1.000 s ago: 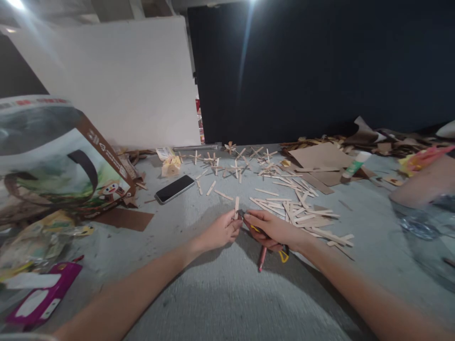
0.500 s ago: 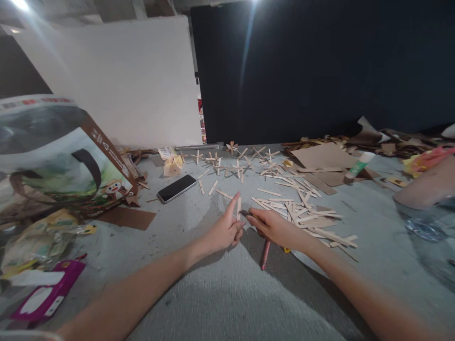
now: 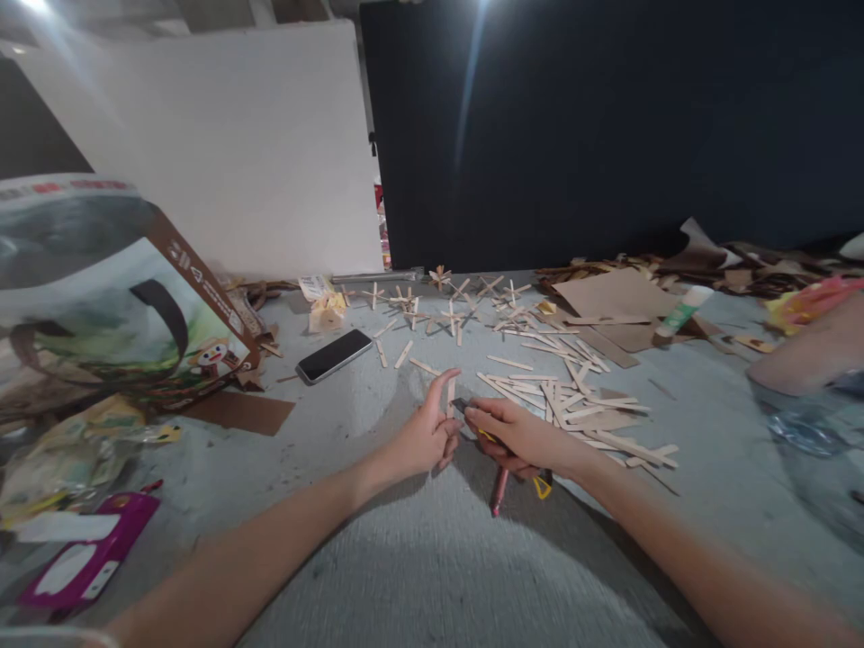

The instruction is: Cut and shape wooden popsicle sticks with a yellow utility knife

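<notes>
Near the middle of the table, my left hand [image 3: 428,436] pinches a small wooden stick [image 3: 451,396] that stands up from its fingers, with the index finger raised beside it. My right hand [image 3: 517,434] is closed around a cutter [image 3: 487,436] with a yellow part; its dark tip points at the stick. Below my right hand lies a reddish pencil-like thing [image 3: 499,491]. Loose wooden sticks [image 3: 573,400] are heaped to the right of my hands, and crossed sticks [image 3: 452,317] lie farther back.
A black phone [image 3: 334,355] lies left of the sticks. A large printed bag [image 3: 195,333] and a purple case [image 3: 94,549] are at the left. Cardboard [image 3: 607,295], a glue stick [image 3: 683,311] and another person's arm [image 3: 803,346] are at the right.
My right hand has turned slightly, so more of the cutter's yellow part shows below and in front of it. My left index finger has bent a little over the stick.
</notes>
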A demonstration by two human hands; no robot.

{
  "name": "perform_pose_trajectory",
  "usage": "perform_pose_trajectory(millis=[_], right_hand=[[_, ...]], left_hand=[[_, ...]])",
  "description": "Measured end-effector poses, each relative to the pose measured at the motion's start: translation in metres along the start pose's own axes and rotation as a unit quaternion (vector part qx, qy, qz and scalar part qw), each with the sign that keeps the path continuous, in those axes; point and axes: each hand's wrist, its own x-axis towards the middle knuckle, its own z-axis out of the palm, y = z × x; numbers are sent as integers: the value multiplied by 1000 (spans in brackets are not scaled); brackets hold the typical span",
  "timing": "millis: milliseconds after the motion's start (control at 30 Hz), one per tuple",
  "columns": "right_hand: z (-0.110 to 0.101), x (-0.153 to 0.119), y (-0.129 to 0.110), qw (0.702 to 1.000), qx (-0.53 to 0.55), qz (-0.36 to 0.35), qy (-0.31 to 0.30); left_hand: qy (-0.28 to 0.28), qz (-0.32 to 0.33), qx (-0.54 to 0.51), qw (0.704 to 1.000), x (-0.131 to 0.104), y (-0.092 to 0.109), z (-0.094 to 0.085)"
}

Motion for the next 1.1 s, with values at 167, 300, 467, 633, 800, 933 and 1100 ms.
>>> perform_pose_trajectory(millis=[167, 300, 467, 633, 800, 933, 1100], right_hand=[[1, 1, 1, 998, 55, 2, -8], [1, 2, 1, 996, 91, 8, -23], [0, 4, 3, 994, 104, 1, -29], [-2, 0, 2, 999, -10, -39, 17], [0, 1, 1, 969, -153, -146, 124], [2, 9, 8, 950, -215, -178, 140], [3, 12, 12, 946, -222, -175, 158]], left_hand=[[1, -6, -1, 1000, 0, 1, 1], [2, -4, -12, 1000, 1, 1, 1], [1, -1, -29, 1000, 0, 1, 2], [5, 8, -45, 999, 2, -1, 2], [26, 5, -42, 999, 3, -3, 2], [27, -1, -34, 999, 1, -2, 3], [29, 7, 6, 1000, -1, -3, 2]])
